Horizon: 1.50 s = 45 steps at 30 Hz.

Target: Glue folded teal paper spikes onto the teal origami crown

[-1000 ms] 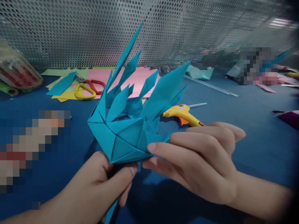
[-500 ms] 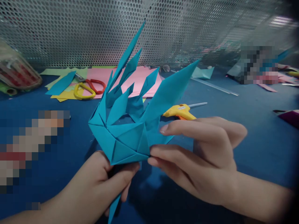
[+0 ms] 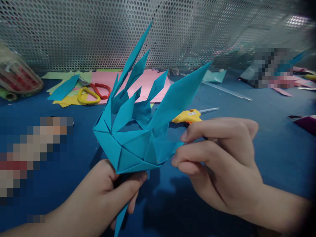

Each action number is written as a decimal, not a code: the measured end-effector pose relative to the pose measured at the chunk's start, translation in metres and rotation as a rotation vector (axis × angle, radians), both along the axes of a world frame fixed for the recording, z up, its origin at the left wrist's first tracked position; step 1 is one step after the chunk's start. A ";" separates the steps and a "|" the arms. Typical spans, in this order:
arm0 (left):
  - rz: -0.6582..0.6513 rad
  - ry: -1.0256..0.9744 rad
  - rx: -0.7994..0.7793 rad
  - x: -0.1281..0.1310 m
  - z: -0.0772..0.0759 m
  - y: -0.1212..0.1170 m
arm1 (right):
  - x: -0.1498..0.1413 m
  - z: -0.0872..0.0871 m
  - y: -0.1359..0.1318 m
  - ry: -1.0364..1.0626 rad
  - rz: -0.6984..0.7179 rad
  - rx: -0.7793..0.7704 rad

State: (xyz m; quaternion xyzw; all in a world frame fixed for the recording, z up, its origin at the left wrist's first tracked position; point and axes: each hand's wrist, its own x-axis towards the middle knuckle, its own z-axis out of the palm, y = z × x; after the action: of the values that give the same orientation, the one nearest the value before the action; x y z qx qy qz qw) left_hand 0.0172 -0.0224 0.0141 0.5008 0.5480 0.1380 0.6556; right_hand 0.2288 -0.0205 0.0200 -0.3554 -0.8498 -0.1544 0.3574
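A blue origami model (image 3: 133, 148) with several tall pointed flaps stands upright in the middle of the head view. My left hand (image 3: 108, 194) is closed around its underside, thumb along the lower edge; a narrow blue point sticks out below that hand. At the model's right side, my right hand (image 3: 217, 161) is closed, thumb and fingertips at the outer end of a low right flap (image 3: 165, 149). The bent index finger lies just above that flap's tip. The exact contact under these fingertips is partly hidden.
Behind lie scissors (image 3: 92, 93) with red and yellow handles on pink, green and yellow paper sheets (image 3: 98, 79). A yellow glue gun (image 3: 189, 116) rests beyond my right hand. A clear container (image 3: 19, 72) stands at left; a perforated metal panel (image 3: 98, 33) closes the back.
My right hand has slid right and outward, from the model's lower right corner to the end of the low right flap. The model and my left hand have hardly moved.
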 end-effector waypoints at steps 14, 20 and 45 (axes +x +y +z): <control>-0.031 0.056 -0.024 -0.002 0.002 0.001 | -0.007 -0.004 -0.007 0.012 0.020 -0.070; -0.029 -0.012 -0.020 -0.001 0.003 0.001 | -0.008 -0.004 -0.004 0.070 0.080 -0.152; -0.066 0.054 -0.006 -0.001 0.004 0.004 | -0.002 0.006 0.001 0.181 0.238 -0.281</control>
State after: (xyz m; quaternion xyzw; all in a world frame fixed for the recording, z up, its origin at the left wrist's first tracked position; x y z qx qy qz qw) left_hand 0.0160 -0.0187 0.0180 0.5200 0.5491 0.1012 0.6464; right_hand 0.2268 -0.0199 0.0262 -0.3113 -0.8633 0.0416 0.3951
